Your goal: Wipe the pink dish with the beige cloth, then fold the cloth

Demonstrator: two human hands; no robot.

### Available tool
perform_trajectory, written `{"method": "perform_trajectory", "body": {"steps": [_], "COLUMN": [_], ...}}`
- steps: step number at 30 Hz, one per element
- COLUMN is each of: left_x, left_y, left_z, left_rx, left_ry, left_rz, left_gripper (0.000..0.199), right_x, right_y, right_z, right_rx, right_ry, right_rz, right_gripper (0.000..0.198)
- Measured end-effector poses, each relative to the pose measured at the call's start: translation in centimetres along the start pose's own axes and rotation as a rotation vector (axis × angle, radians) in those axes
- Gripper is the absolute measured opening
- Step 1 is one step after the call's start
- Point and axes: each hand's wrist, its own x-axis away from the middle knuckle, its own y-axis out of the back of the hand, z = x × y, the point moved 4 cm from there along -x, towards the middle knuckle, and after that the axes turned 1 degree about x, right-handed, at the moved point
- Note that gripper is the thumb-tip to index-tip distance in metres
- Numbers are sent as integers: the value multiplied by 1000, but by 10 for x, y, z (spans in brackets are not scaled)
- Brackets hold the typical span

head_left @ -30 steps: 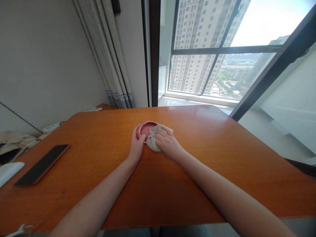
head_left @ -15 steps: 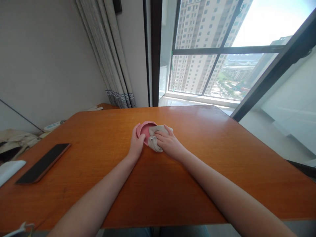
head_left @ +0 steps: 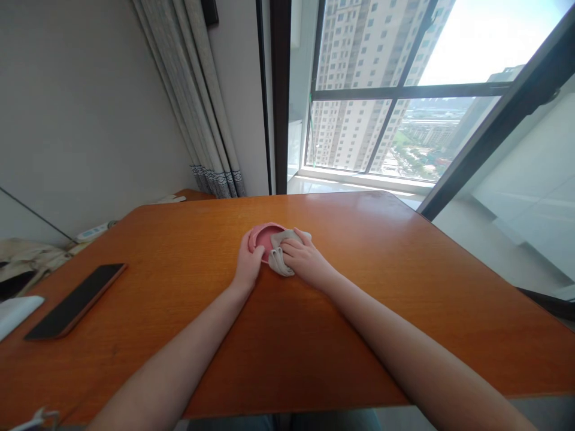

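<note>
A pink bowl (head_left: 263,235) is tilted over the middle of the wooden table, its inside facing me. My left hand (head_left: 248,262) grips its left side, thumb over the near rim and fingers round the outside. A light grey cloth (head_left: 279,262) lies bunched against the bowl's right part, some of it inside the rim. My right hand (head_left: 306,257) is closed on this cloth and presses it to the bowl. The fingertips of that hand are partly hidden in the folds.
The brown wooden table (head_left: 188,239) spreads round both arms. A dark flat slab with a reddish edge (head_left: 77,299) lies at the left, beside a white object (head_left: 18,312). White cord (head_left: 38,418) shows at the near left corner. Behind stand a curtain (head_left: 197,108) and a window (head_left: 354,96).
The bowl has turned slightly in my hands, and the cloth and right hand have shifted a little left. My left hand keeps its hold. The whole view has moved slightly.
</note>
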Motion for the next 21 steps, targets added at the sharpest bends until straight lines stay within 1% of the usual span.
{"method": "perform_trajectory", "body": {"steps": [2,5,7,9,11,12,14,16,18,20,21], "left_x": [4,19,26,25,18,14,9,12,22,32,36], "left_y": [-2,-11,-16,-15,-9,-7,-5,-9,-16,-23,-25], "left_z": [-2,-2,-3,-4,-6,-7,-8,-8,-6,-3,-2], "left_rx": [15,175,235,186,100,64,40,105,228,337,365], "left_ry": [7,67,70,45,28,21,27,90,200,277,289], "left_rz": [-12,-68,-54,-40,-33,-21,15,18,-17,-45,-50], "left_gripper": [54,65,61,50,42,43,52,63,71,72,70], "right_x": [2,3,2,0,-2,-3,-2,1,3,4,4], "right_y": [1,0,-1,0,1,2,3,3,1,-3,-5], "right_z": [-2,2,7,9,7,4,-3,-6,-5,-1,1], "right_rx": [25,39,31,22,17,16,18,25,32,29,25], "right_ry": [-9,-47,-60,-51,-31,-25,-24,-29,-34,-44,-50], "right_rz": [-18,-53,-64,-53,-21,-5,16,14,-4,-25,-30], "right_gripper": [21,21,19,18,19,19,20,22,22,18,17]}}
